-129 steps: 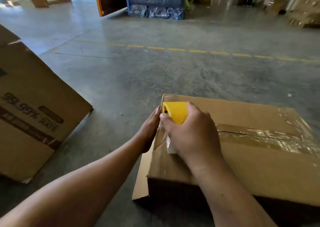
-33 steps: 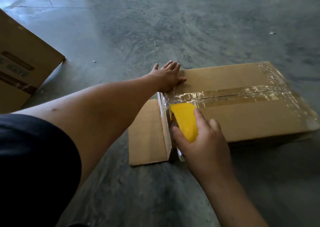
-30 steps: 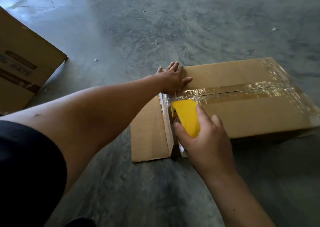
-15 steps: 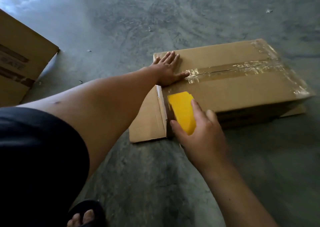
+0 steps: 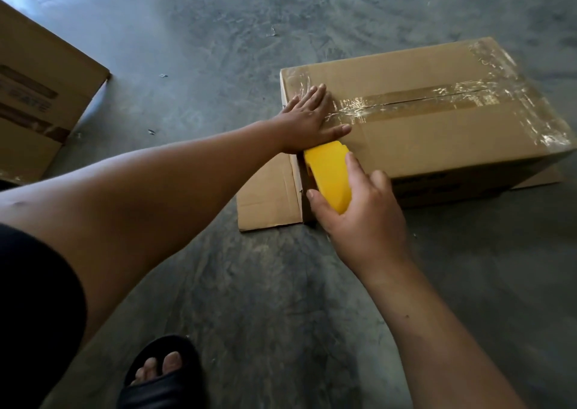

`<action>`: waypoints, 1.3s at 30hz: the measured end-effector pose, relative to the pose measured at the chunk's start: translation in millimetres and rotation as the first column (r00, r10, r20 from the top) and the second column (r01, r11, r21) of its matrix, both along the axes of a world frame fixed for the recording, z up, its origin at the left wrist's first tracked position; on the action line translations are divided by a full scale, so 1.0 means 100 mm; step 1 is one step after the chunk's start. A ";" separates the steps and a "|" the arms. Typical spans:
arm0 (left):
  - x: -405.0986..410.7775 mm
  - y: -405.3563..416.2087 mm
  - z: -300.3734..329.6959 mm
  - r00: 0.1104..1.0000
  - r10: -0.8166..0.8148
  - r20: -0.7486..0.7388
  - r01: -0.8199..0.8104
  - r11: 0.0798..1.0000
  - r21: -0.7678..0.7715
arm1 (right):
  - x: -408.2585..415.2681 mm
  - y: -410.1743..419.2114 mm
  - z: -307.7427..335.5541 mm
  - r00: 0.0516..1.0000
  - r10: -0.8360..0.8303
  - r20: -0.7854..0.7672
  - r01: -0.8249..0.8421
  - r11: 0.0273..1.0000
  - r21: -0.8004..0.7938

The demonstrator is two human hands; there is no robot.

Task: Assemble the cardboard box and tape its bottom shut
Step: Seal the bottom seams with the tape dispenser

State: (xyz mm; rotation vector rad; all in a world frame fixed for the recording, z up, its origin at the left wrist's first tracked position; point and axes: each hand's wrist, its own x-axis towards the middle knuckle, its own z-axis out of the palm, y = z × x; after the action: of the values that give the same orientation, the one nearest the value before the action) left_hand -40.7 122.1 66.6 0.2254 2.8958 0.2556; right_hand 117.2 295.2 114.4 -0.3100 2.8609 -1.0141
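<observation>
Nearly done: cardboard box [image 5: 437, 133] at two o'clock on the floor [image 5: 281, 283], bottom up, centre seam and far edge taped. Left hand [image 5: 309, 121] spread flat on top; right hand [image 5: 359, 218] clutching yellow tape dispenser [image 5: 327, 174] at near-left corner, probably finishing that edge strip.

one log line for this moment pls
left hand: flat on cardboard box, open | right hand: gripping yellow tape dispenser at box end | centre seam tape: on

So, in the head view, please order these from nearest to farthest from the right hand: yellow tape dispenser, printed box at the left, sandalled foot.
1. yellow tape dispenser: held in the right hand.
2. sandalled foot: below, lower left.
3. printed box: far left edge.
</observation>
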 end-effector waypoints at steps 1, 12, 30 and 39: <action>-0.02 -0.01 -0.02 1.000 0.011 0.002 -0.011 1.000 0.003 | -0.01 -0.02 0.01 1.000 0.007 0.002 -0.007 1.000 -0.004; -0.14 -0.03 0.01 0.998 -0.007 -0.067 0.001 0.997 -0.079 | 0.46 0.05 0.04 0.999 -0.047 0.018 0.047 0.999 0.006; 0.27 0.23 -0.09 0.998 0.046 -0.049 -0.047 0.999 -0.020 | 0.42 -0.05 -0.19 0.996 -0.093 0.009 0.093 0.996 -0.010; 0.23 0.19 -0.11 0.995 0.011 -0.102 -0.018 0.997 -0.071 | 0.58 0.01 -0.40 0.989 -0.143 0.032 0.144 0.988 -0.048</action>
State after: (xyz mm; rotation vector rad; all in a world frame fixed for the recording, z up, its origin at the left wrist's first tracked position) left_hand -17.3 141.4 55.7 0.2108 3.0022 0.1460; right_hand 175.3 296.2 74.9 -0.0928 2.8701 -1.1067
